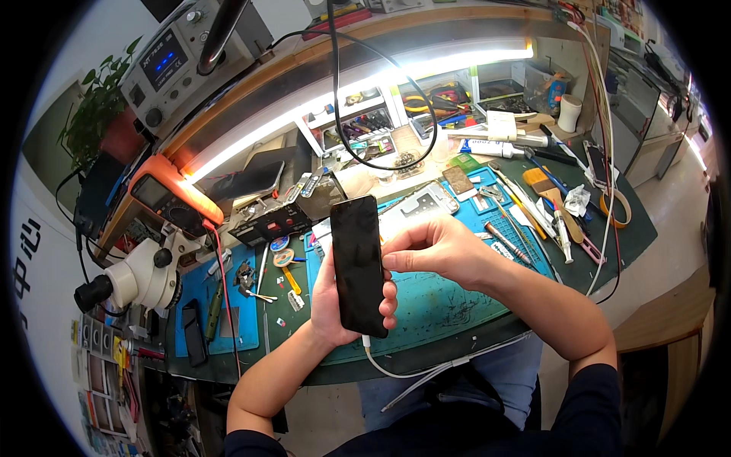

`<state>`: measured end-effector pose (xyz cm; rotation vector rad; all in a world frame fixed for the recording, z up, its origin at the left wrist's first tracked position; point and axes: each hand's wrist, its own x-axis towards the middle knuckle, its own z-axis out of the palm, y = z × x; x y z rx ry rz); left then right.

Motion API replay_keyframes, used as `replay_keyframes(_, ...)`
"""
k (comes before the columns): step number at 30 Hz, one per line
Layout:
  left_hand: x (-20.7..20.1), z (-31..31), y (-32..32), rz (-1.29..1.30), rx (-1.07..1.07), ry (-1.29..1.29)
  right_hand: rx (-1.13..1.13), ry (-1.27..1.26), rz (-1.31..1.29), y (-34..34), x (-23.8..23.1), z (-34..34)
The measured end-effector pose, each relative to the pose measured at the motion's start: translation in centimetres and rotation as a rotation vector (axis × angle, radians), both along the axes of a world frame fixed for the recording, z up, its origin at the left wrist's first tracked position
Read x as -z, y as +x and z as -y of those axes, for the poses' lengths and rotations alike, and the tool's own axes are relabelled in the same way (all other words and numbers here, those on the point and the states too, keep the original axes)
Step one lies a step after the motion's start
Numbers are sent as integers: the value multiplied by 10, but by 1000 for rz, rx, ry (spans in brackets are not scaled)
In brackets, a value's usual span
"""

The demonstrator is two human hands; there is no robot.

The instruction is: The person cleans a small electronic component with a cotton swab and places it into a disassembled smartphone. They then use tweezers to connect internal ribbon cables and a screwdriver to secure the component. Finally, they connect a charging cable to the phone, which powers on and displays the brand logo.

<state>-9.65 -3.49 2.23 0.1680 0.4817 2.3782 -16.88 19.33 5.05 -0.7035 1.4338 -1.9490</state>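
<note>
A black smartphone point(358, 263) with a dark screen stands upright above the blue work mat point(449, 293). My left hand point(327, 305) grips it from behind, with fingertips wrapped round its right edge. A white charging cable point(368, 344) is plugged into the phone's bottom end and trails off to the right over the bench edge. My right hand point(426, 247) is at the phone's upper right edge, thumb and fingers drawn together against its side. Whether anything small sits in that pinch is hidden.
A microscope point(141, 282) and orange multimeter point(175, 194) stand at the left, beside another phone point(194, 331) on a small blue mat. Brushes point(542, 186), tweezers and a tape roll point(615, 209) crowd the right. A black cable point(335, 84) hangs in a loop overhead.
</note>
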Motion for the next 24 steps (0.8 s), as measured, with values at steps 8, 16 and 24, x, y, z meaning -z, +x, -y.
replay_keyframes(8,0,0,-2,-35,-3,-8,0,-1,43,-3,5,1)
replay_keyframes(16,0,-3,-1,-51,-24,-5,-14,10,78,-4,6,-5)
replay_keyframes(24,1,-4,1,-19,-59,-29,-67,-12,119,-12,17,-5)
